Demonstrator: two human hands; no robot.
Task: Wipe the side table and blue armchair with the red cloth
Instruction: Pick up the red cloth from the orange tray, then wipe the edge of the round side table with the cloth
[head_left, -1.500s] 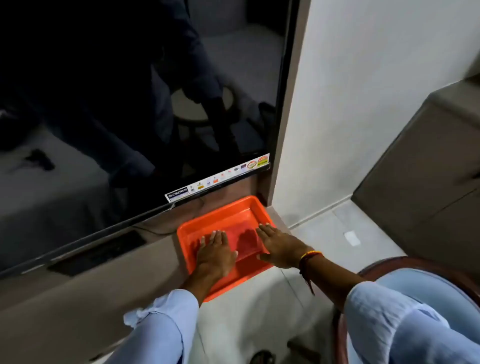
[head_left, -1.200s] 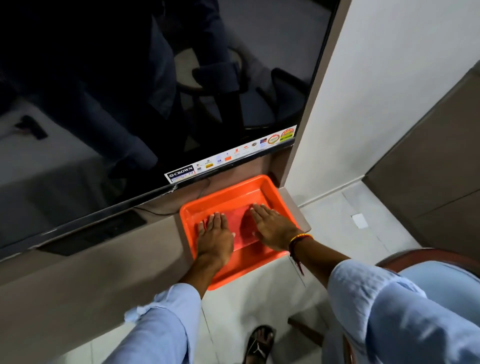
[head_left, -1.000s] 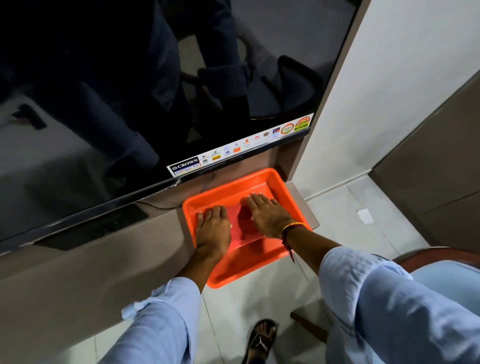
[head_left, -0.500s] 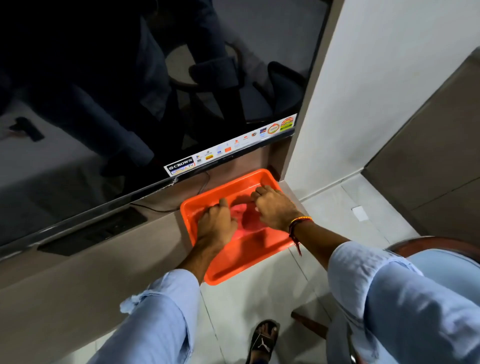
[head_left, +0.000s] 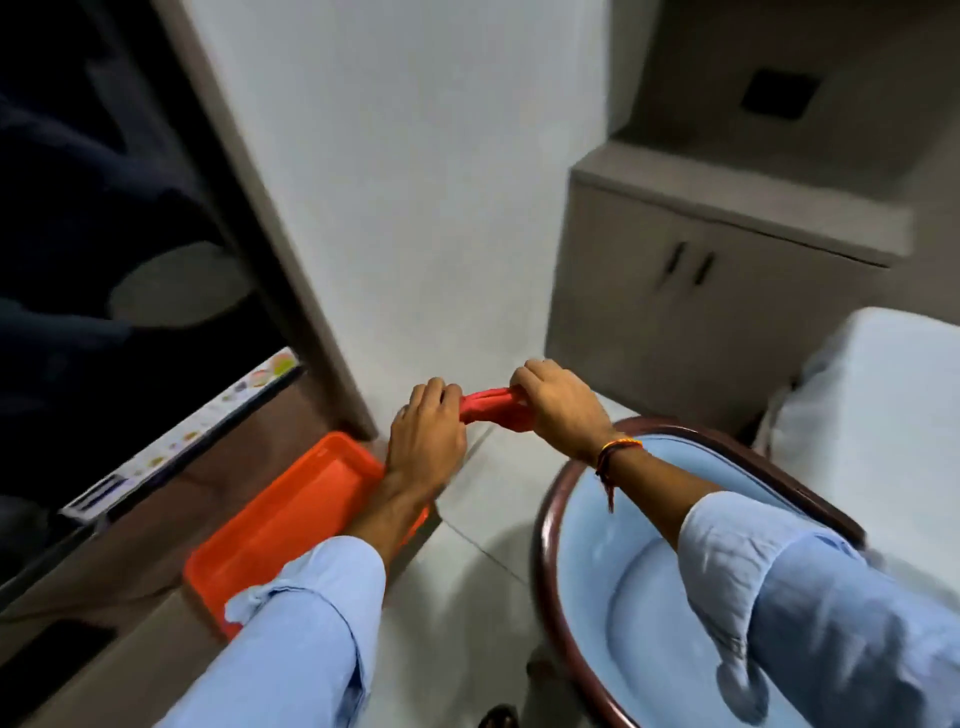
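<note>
The red cloth (head_left: 491, 409) is bunched and stretched between both hands, in the air above the pale floor. My left hand (head_left: 423, 439) grips its left end and my right hand (head_left: 563, 405) grips its right end. The blue armchair (head_left: 597, 525), with a dark wooden rim and light blue cushion, stands at lower right under my right forearm. No side table shows in this view. The picture is a little blurred.
An orange tray (head_left: 291, 519) sits on a brown ledge below a large black TV screen (head_left: 104, 260) at left. A grey cabinet (head_left: 701, 291) stands at the back right against the white wall. A white cushion or bed (head_left: 883, 415) lies at far right.
Both hands have lifted the red cloth out of the orange tray and carried it up and to the right. The view has swung right, bringing the armchair and cabinet in.
</note>
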